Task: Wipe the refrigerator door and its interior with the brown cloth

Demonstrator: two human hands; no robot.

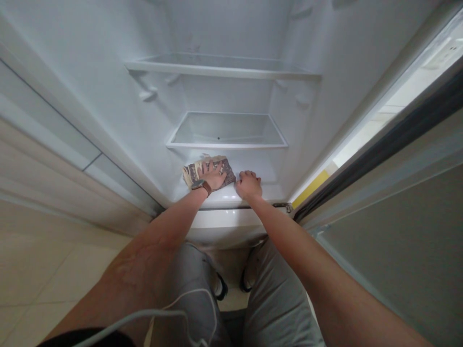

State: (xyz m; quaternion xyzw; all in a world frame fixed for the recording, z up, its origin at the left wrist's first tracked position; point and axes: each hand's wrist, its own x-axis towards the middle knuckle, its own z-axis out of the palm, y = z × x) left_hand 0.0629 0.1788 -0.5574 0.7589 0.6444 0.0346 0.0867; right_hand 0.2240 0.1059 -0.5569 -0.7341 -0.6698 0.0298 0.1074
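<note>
On the bottom of an open refrigerator lies a folded cloth [228, 172], patterned in brown and grey with a cream part at its left. My left hand [213, 178], with a watch at the wrist, presses flat on top of it, fingers spread. Just right of the cloth's edge, my right hand [249, 185] rests on the refrigerator's white floor [269, 190]. Its fingers are curled under, so whatever may be inside them is hidden.
Above my hands are a lower glass shelf [227, 130] and an upper shelf [224, 71]. The opened door [394, 250] stands at the right. A white cable [144, 313] hangs across my lap. The front sill [224, 219] crosses before my knees.
</note>
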